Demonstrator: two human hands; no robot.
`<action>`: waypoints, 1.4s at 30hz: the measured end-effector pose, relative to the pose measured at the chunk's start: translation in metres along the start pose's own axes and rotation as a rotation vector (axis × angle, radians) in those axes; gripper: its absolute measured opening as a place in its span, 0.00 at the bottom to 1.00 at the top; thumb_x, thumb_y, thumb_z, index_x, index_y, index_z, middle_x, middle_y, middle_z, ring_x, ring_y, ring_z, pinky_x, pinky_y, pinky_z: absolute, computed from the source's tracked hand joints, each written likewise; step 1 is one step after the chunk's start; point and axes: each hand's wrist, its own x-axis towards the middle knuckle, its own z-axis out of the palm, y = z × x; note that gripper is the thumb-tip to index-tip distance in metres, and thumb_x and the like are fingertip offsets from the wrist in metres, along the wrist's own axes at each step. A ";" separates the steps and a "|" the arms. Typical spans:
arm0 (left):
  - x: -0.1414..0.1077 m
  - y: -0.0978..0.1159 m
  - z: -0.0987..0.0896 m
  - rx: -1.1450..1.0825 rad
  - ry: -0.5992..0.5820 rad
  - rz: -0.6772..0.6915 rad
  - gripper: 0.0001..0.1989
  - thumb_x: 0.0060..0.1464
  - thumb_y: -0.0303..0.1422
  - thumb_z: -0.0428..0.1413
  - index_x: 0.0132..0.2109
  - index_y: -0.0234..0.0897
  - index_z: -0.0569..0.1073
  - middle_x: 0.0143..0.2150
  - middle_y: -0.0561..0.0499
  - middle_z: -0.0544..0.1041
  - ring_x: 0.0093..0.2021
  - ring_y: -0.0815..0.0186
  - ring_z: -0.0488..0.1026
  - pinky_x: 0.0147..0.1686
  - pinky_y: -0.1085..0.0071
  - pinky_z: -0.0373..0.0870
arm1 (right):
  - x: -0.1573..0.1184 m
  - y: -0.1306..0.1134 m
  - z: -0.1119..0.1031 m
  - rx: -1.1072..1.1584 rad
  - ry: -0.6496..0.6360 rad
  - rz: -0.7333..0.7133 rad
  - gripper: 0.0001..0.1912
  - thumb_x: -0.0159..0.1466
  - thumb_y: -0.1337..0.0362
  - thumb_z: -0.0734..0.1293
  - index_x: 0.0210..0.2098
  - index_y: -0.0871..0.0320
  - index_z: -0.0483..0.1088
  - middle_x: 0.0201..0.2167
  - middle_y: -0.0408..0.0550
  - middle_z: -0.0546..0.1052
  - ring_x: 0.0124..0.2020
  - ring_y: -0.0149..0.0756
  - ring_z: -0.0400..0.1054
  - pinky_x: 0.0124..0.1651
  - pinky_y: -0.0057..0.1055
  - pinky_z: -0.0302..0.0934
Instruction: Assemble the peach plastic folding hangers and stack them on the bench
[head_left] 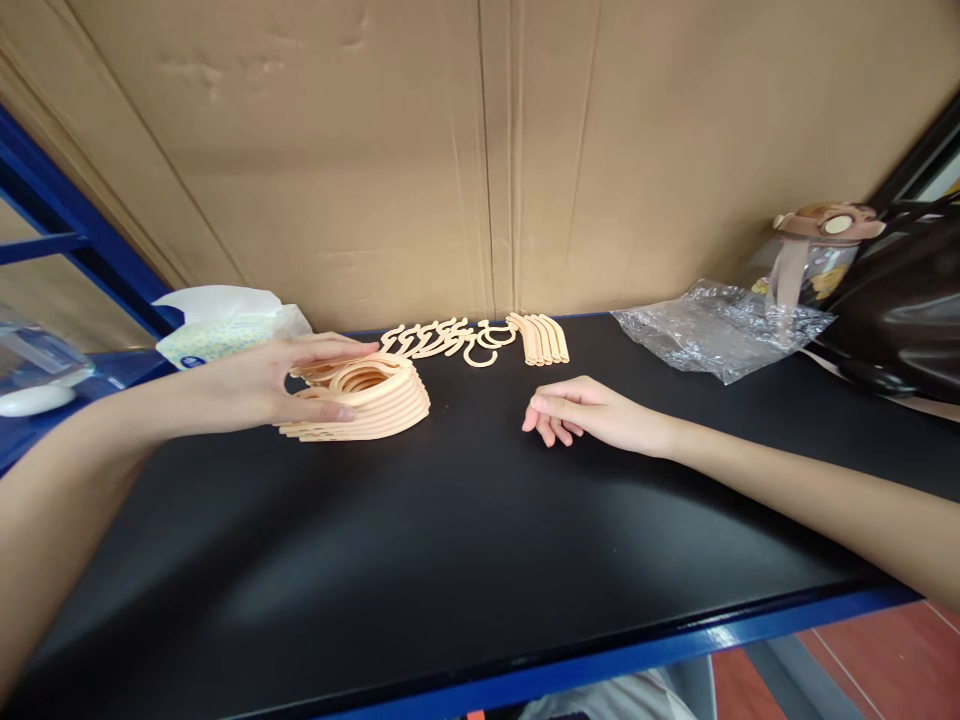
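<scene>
My left hand (292, 380) is around the left end of a stack of peach plastic hanger pieces (382, 405), long curved parts piled on one another. The thumb lies along the stack's front; the fingers stretch over its back. My right hand (564, 412) hovers over or rests on the black table right of the stack, its fingers loosely curled and apart, with nothing visible in it. Behind the stack, several peach hook pieces (429, 340) lie in a row, with a loose hook (480, 357) at their right end. Beside them is a bundle of short curved tubes (540, 340).
The black table (450, 580) has a blue front edge. Cardboard (337, 150) stands behind it. A tissue pack (225, 325) is at back left. To the right are a crumpled clear plastic bag (720, 330), a drinking bottle (817, 260) and a dark bag (907, 300).
</scene>
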 end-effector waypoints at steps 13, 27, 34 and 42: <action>-0.005 0.006 -0.002 -0.030 -0.056 -0.038 0.43 0.42 0.57 0.54 0.64 0.51 0.54 0.64 0.53 0.59 0.58 0.53 0.62 0.56 0.63 0.61 | 0.000 -0.001 -0.001 -0.003 -0.001 0.001 0.19 0.67 0.55 0.58 0.32 0.63 0.71 0.23 0.43 0.70 0.24 0.25 0.62 0.26 0.23 0.54; -0.008 -0.008 -0.013 0.034 -0.122 -0.114 0.44 0.39 0.55 0.57 0.63 0.50 0.56 0.59 0.54 0.67 0.56 0.53 0.65 0.55 0.64 0.61 | -0.002 -0.002 -0.001 -0.010 -0.010 0.000 0.18 0.67 0.56 0.57 0.33 0.63 0.71 0.24 0.43 0.70 0.25 0.25 0.62 0.26 0.23 0.55; -0.008 -0.007 -0.012 0.039 -0.105 -0.106 0.43 0.40 0.56 0.57 0.63 0.49 0.57 0.58 0.52 0.67 0.55 0.52 0.66 0.54 0.63 0.61 | -0.003 -0.002 -0.001 -0.013 -0.013 0.000 0.18 0.67 0.55 0.57 0.33 0.63 0.70 0.24 0.43 0.70 0.25 0.25 0.62 0.27 0.23 0.55; -0.006 -0.009 -0.011 0.047 -0.104 -0.101 0.43 0.40 0.56 0.57 0.63 0.50 0.56 0.58 0.54 0.68 0.55 0.53 0.66 0.54 0.65 0.61 | -0.002 -0.002 -0.001 -0.015 -0.011 -0.001 0.18 0.67 0.55 0.57 0.33 0.63 0.71 0.23 0.43 0.70 0.25 0.25 0.62 0.27 0.23 0.55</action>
